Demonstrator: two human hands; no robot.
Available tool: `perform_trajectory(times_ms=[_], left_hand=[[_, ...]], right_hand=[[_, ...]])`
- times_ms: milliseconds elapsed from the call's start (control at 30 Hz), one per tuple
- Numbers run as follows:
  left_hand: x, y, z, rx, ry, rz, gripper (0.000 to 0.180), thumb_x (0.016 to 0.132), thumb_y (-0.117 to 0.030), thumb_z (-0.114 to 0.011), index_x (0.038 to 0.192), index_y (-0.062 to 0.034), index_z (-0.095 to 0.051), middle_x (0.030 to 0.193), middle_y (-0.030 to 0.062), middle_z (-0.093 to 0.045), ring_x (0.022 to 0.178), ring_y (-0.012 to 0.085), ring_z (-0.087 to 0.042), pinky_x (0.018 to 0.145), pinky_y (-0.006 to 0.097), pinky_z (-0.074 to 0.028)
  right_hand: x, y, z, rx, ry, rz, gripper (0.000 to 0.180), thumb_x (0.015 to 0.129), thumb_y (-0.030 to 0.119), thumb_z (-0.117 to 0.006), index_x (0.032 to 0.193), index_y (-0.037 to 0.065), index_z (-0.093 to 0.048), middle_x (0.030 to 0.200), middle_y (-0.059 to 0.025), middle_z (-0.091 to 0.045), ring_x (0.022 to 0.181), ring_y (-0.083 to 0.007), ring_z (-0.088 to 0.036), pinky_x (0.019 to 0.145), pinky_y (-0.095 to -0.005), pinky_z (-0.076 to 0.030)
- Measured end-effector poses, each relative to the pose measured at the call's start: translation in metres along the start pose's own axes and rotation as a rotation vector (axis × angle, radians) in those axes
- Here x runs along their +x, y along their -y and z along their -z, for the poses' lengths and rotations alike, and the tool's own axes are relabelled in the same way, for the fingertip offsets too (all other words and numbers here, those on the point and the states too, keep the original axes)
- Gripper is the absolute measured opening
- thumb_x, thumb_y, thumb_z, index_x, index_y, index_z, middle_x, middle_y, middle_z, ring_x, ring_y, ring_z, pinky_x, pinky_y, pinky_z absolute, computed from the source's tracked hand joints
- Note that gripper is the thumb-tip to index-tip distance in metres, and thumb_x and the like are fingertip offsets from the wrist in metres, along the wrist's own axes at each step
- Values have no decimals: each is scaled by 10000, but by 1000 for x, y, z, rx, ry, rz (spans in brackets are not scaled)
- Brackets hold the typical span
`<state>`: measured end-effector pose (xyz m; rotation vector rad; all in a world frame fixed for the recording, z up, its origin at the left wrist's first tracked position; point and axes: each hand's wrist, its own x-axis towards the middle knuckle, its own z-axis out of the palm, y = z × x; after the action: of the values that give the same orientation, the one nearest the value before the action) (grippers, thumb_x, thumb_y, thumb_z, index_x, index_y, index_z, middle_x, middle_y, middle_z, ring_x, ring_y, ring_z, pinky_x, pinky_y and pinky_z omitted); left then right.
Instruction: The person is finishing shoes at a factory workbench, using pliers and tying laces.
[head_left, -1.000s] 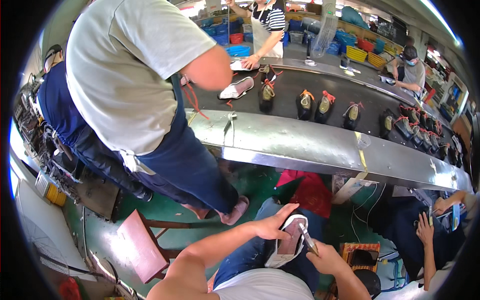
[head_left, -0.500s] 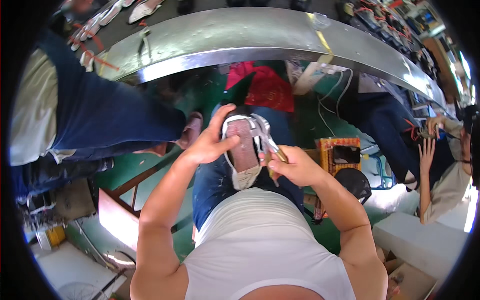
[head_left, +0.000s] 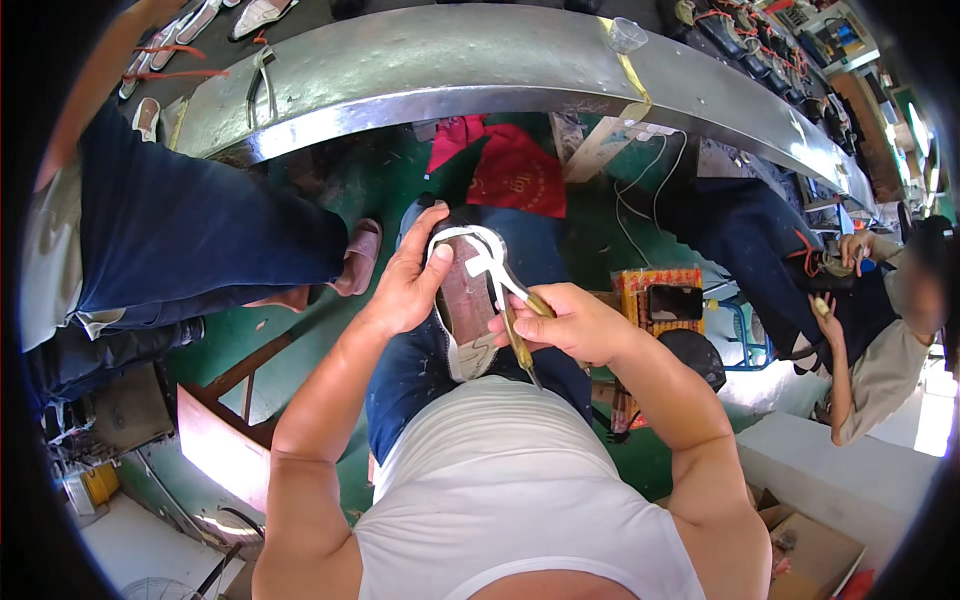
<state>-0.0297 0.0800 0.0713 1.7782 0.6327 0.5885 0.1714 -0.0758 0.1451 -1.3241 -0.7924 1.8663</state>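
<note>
Across my lap lies a shoe (head_left: 468, 305), toe away from me, with its brownish underside up and a pale upper edge folded around it. My left hand (head_left: 408, 280) is closed around the toe's left side, thumb over the underside. In my right hand (head_left: 572, 325) is a pair of pincers (head_left: 515, 340) with brass-coloured handles, one between the fingers and one under the thumb. Their bright white head lies over the toe's right side, a short tab pointing inward. Glare hides whether the jaws grip the shoe's edge.
A long metal bench (head_left: 400, 75) spans the far side, with pliers (head_left: 262, 85) on its left. Red cloth (head_left: 520, 175) lies beneath. To the right, a phone (head_left: 675, 303) rests on a patterned box; a co-worker (head_left: 885, 375) handles a dark shoe. Another person's leg (head_left: 210, 210) is at left.
The pincers' head has swung inward over the toe, and the handles have shifted with my right hand. My left hand keeps its hold. The whole view has shifted slightly.
</note>
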Motion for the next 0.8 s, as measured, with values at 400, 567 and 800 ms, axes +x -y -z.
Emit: perform_trajectory(times_ms=[400,567,800], left_hand=[[12,29,9,38,-89,-20,428,948,-201,-620,1313,1,-525,1346,196,-536,1256,318,-524,1067,376,-394],[13,43,14,-71,-148,-64,381,933,-120,-624,1289,-2,-551,1296,157,-558,1207,263,-551,1043,336,-409],[15,40,16,-71,-62,-73,378,935,-97,-616,1296,-9,-548,1321,139,-546,1248,241,-521,1056,335,-396]], right_hand=[[55,5,28,-808,-124,61,238,980,224,-574,918,-5,-566,721,-162,-628,612,-285,-629,611,-396,-488],[84,-42,30,-862,-342,488,236,952,222,-611,1026,-2,-606,812,-208,-657,764,-401,-654,671,-433,-510],[86,-68,30,-875,-464,584,246,936,193,-618,1084,-2,-594,909,-209,-669,805,-402,-658,691,-448,-522]])
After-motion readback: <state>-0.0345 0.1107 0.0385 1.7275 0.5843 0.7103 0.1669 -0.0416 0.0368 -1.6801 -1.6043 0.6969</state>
